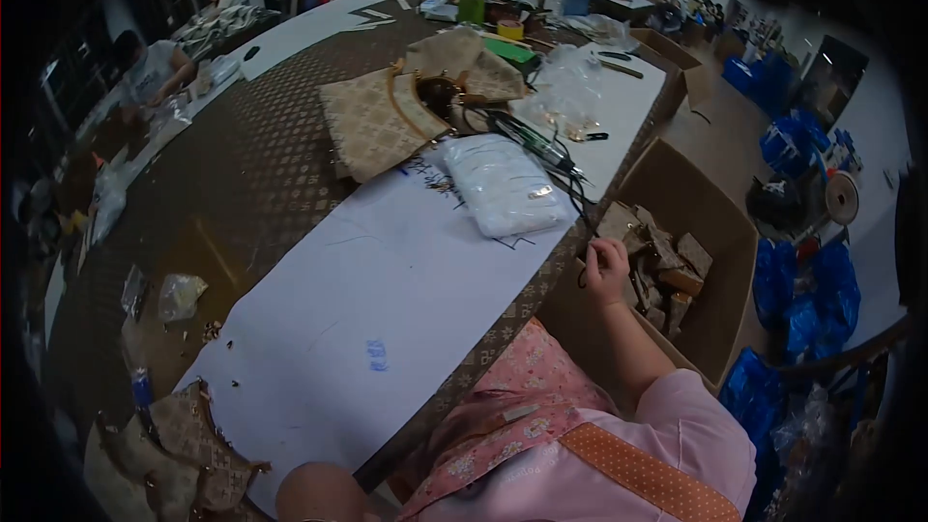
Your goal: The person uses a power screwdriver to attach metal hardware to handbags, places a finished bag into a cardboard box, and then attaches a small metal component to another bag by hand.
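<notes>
My right hand [607,271] is closed at the table's right edge, with its fingers round a thin black cord [582,208]. The cord runs up to a green-and-black tool [536,143]. Beside the tool lies a white plastic-wrapped packet [507,186] on a large white sheet [387,280]. Patterned tan fabric pieces [372,126] are heaped behind the packet. At the bottom edge a rounded patch of bare skin shows, but my left hand cannot be seen. More tan pieces with small metal parts [198,435] lie at the lower left.
An open cardboard box [720,300] holding tan pieces stands right of the table. Blue bags [802,290] lie beyond it. Clear plastic bags [570,87], tape [509,30] and small scraps lie on the table. Another person [150,68] sits at the far left.
</notes>
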Tool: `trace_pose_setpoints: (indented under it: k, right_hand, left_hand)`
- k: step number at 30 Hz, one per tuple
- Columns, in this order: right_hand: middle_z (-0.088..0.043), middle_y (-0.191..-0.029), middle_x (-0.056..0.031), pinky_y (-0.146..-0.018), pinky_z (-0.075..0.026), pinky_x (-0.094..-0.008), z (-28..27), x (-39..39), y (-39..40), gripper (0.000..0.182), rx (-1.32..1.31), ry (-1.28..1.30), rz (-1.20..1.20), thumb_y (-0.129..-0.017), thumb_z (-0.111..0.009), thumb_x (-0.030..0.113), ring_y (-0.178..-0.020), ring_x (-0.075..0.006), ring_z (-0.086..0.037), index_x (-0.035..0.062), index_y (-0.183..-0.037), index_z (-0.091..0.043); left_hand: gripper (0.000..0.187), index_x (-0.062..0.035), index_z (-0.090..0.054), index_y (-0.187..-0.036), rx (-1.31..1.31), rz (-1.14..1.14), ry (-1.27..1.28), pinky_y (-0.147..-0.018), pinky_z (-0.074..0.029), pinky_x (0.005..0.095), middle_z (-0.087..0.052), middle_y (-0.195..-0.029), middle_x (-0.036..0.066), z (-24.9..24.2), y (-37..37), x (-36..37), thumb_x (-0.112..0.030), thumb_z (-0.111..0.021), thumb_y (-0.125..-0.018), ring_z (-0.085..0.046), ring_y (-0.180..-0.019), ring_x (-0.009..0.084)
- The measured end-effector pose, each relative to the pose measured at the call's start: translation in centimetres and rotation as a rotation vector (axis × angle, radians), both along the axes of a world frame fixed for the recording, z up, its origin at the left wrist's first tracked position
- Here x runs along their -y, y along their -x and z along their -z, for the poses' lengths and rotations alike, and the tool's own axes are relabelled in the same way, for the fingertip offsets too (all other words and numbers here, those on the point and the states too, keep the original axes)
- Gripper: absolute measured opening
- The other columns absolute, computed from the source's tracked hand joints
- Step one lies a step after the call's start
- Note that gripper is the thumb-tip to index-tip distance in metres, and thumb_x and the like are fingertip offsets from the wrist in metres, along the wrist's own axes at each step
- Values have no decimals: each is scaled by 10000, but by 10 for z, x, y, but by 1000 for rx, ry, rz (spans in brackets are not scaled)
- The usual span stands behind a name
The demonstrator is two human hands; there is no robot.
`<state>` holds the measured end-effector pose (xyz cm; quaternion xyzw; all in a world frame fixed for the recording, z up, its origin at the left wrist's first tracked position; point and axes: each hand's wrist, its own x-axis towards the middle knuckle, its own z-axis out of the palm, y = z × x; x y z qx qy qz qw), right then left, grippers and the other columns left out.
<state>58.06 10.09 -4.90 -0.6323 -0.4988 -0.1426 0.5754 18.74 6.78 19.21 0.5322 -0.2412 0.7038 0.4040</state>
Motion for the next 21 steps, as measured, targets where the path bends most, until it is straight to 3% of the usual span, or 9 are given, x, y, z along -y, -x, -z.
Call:
trace_pose_setpoints:
  k: [5,7,12,15,17,18,21]
  right_hand:
    - [-567,-845,-109,-683,-444,-294,-107,-65,106,125,250,-158,-352,-692,-625,-33,-774,-242,-558,24,-801,-604]
    - [-567,-860,-109,-697,-447,-302,-126,-95,139,133,311,-138,-574,-678,-628,-23,-797,-248,-556,28,-798,-602]
    - [-560,-911,-125,-754,-439,-317,-145,-187,203,157,260,-101,-673,-701,-620,-1,-855,-275,-555,20,-854,-592]
    - [-529,-1024,-159,-865,-398,-371,-128,-266,196,303,206,-44,-475,-746,-634,165,-992,-321,-502,14,-997,-557]
    - [-513,-1098,-184,-919,-368,-396,-115,-317,175,492,193,176,-261,-765,-624,329,-1059,-344,-475,-9,-1105,-516]
    - [-489,-1173,-215,-960,-338,-402,-104,-350,156,675,94,402,-246,-762,-595,472,-1121,-355,-448,-42,-1182,-469]
    - [-452,-1244,-258,-944,-364,-419,-100,-393,122,936,23,784,-194,-647,-590,666,-1137,-381,-457,-45,-1238,-446]
  left_hand:
    - [240,-45,-502,-998,78,-105,-10,-818,-415,396,-469,-1117,179,-1,41,7,-117,-583,-784,-505,-991,305]
    - [237,-46,-500,-995,104,-160,-26,-812,-417,394,-472,-1108,177,0,52,13,-119,-582,-785,-507,-984,303]
    - [230,-49,-496,-989,176,-289,-34,-797,-421,389,-481,-1087,175,-1,81,17,-123,-578,-787,-513,-965,297]
    - [226,-51,-494,-985,239,-348,-31,-789,-423,387,-485,-1074,173,-2,94,15,-126,-575,-788,-516,-954,293]
    - [223,-52,-492,-983,273,-412,-35,-783,-424,385,-489,-1066,172,-2,102,13,-127,-574,-789,-518,-947,291]
    - [222,-53,-491,-982,284,-447,-37,-780,-425,384,-490,-1062,171,-2,105,11,-128,-573,-789,-519,-943,290]
    - [218,-55,-489,-978,326,-552,-64,-771,-428,381,-495,-1049,169,-3,114,8,-131,-571,-791,-523,-932,286]
